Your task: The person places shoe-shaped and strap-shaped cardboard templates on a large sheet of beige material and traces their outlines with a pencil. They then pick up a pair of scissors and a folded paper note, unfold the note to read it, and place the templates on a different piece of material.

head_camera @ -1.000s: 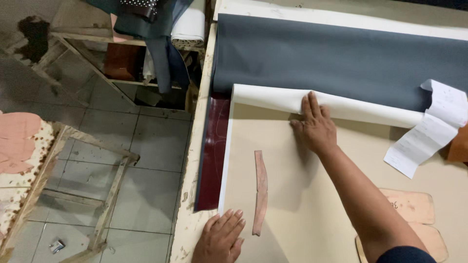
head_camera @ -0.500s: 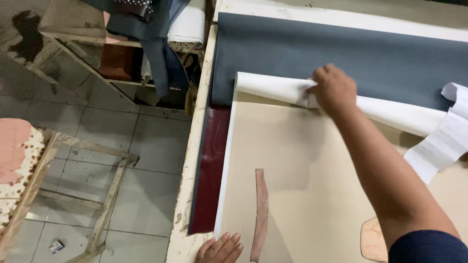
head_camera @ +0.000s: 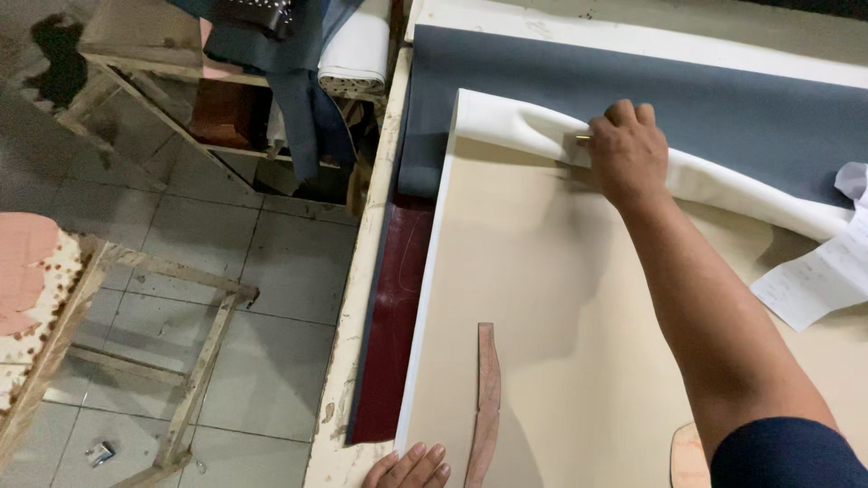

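A large beige sheet [head_camera: 542, 298] lies on the table, its far edge rolled back to show a white underside [head_camera: 506, 122]. My right hand [head_camera: 626, 149] grips that rolled edge with the fingers closed on it; a small yellowish object pokes out by the thumb. My left hand [head_camera: 411, 465] rests flat on the table's front edge, with only the fingers in view. A long narrow brown pattern strip [head_camera: 485, 398] lies on the beige sheet just right of my left hand. A grey sheet [head_camera: 678, 99] lies beyond the roll.
A dark red sheet [head_camera: 398, 316] sticks out under the beige one at the left edge. White paper slips [head_camera: 814, 276] lie at the right. A brown pattern piece [head_camera: 687, 456] shows at the bottom. Wooden frames [head_camera: 190, 352] and a fabric roll [head_camera: 357, 54] stand on the tiled floor at left.
My right hand went from flat on the sheet to the rolled edge and gripped it. My left hand slid down toward the bottom of the view.
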The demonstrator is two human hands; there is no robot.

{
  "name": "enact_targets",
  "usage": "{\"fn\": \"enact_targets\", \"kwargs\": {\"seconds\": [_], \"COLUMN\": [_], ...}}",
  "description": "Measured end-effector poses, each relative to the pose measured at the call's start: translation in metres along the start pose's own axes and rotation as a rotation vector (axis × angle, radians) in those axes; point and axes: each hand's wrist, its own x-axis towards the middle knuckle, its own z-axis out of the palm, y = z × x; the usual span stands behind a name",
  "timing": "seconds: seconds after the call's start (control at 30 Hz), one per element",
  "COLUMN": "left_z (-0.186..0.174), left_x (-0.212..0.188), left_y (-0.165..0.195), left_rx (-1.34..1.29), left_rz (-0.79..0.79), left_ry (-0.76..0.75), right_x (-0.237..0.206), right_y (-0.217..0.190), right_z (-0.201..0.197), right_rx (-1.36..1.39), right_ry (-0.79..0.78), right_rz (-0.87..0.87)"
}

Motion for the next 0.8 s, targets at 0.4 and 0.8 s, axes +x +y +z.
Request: {"fn": "enact_targets", "kwargs": {"seconds": [0.4, 0.8], "left_z": [0.003, -0.039], "left_x": [0.011, -0.024], "left_y": [-0.008, -0.006], "left_rx": [0.145, -0.371], "left_rz": [0.129, -0.032], "left_ry": [0.138, -0.385], "right_x": [-0.007, -0.154], "right_y": [-0.040, -0.074], "right_z": [-0.007, -0.035], "right_rx": [0.265, 0.651], "right_ry": [-0.050, -0.185], "right_rz": [0.082, 0.347]}}
